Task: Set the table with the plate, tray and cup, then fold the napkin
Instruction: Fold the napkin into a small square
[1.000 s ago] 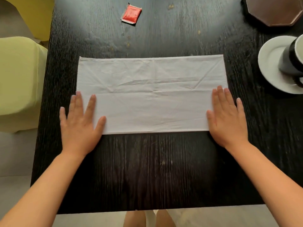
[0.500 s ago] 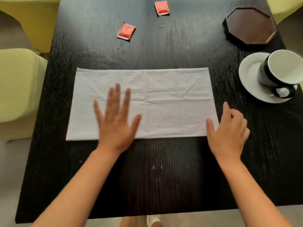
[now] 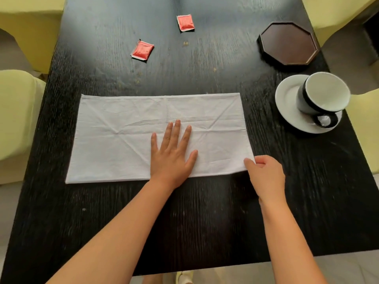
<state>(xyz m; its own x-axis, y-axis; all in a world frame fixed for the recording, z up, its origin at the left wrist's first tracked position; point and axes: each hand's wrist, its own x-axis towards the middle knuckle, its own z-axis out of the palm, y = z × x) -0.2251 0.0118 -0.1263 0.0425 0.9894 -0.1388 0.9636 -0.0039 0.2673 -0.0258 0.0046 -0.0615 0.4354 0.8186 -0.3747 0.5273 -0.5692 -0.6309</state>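
Flat left hand on napkin, right hand pinching corner.

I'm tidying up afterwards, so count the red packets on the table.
2. One small red foil packet lies beyond the white cloth napkin; the other lies farther back. None seems hidden.

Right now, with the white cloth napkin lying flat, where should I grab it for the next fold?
Probably the near right corner of the white cloth napkin, from the right. It lies flat, so only edges offer a pinch; the right hand already pinches there, while the left hand presses the middle as an anchor.
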